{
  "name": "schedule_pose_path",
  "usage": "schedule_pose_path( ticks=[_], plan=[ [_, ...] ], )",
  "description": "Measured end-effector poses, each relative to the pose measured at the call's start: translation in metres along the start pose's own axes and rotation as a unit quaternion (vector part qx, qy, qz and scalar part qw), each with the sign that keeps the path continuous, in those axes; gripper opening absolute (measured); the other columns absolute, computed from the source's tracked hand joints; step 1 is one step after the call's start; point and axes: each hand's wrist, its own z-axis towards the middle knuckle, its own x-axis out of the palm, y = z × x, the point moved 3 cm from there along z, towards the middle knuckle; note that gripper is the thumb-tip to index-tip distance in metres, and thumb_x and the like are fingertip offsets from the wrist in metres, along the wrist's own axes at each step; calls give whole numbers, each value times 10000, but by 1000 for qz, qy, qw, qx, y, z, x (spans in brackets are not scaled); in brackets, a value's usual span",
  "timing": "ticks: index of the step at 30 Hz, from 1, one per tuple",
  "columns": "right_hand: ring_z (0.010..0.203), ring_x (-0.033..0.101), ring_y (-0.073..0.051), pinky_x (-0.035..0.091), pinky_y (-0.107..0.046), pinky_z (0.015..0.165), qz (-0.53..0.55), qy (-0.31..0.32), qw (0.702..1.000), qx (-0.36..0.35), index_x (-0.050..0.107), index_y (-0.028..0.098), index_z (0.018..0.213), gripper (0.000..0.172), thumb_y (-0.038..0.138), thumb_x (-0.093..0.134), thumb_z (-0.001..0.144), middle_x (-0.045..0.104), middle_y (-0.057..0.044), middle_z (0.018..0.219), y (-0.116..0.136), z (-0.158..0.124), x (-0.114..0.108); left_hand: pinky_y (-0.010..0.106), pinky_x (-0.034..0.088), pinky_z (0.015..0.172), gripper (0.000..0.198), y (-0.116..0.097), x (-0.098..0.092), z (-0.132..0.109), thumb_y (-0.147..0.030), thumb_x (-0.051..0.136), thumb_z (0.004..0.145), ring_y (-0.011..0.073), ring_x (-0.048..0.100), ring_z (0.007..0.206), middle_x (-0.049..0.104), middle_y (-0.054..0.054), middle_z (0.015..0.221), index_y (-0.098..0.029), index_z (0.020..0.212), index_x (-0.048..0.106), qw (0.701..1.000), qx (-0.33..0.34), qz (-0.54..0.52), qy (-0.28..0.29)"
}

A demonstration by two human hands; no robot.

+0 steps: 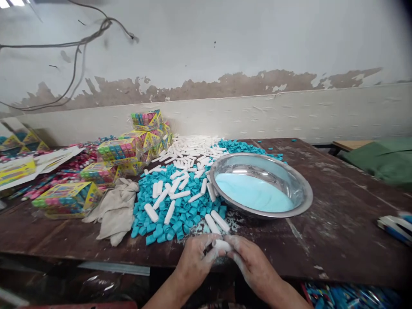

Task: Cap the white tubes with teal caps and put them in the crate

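Observation:
My left hand (196, 260) and my right hand (250, 262) meet at the front edge of the dark wooden table (337, 223). Both are dusted with white powder. Together they grip one white plastic tube (221, 245) lying sideways between the fingertips. Just beyond them lies a heap of small blue caps (180, 206) with several white tubes (167, 195) scattered on top. Two more white tubes (216, 222) lie right in front of my fingers. A steel bowl (301, 189) holding pale blue powder (254, 193) stands to the right of the heap.
A crumpled grey cloth (116, 208) lies left of the caps. Stacked colourful yellow boxes (122, 150) and another box (66, 198) fill the left side. More white tubes (193, 150) lie at the back. Green fabric (383, 159) sits far right, against a peeling wall.

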Motion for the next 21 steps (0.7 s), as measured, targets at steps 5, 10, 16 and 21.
schedule_pose_path(
  ticks=[5, 10, 16, 21],
  plan=[
    [682, 564, -166, 485, -267, 607, -45, -33, 998, 22, 550, 181, 823, 186, 163, 366, 843, 606, -55, 763, -5, 0, -29, 218, 460, 695, 267, 11, 4, 10, -269, 576, 735, 150, 584, 707, 668, 3, 865, -238, 996, 626, 998, 21, 62, 0],
    [803, 557, -150, 471, -238, 689, -93, -107, 987, 69, 534, 214, 1008, 211, 211, 380, 863, 587, -45, 893, -30, 18, -116, 243, 480, 735, 340, 39, -17, 19, -399, 532, 754, 178, 604, 782, 661, 36, 936, -226, 1040, 597, 997, -19, 72, -30],
    [669, 535, -144, 414, -253, 595, -261, 93, 955, 102, 612, 160, 853, 205, 88, 460, 735, 563, -47, 806, -85, 69, -138, 248, 478, 578, 496, 39, -13, 49, -536, 475, 765, 167, 583, 658, 636, 84, 901, -157, 1080, 532, 990, -116, -77, 38],
    [817, 532, -220, 350, -299, 686, -359, 228, 901, 79, 656, 165, 761, 182, 60, 541, 667, 638, -64, 770, -110, 104, -124, 219, 383, 416, 644, 27, 6, 96, -561, 491, 750, 130, 541, 499, 620, 82, 819, -97, 1185, 387, 966, -161, -191, 62]
  ],
)
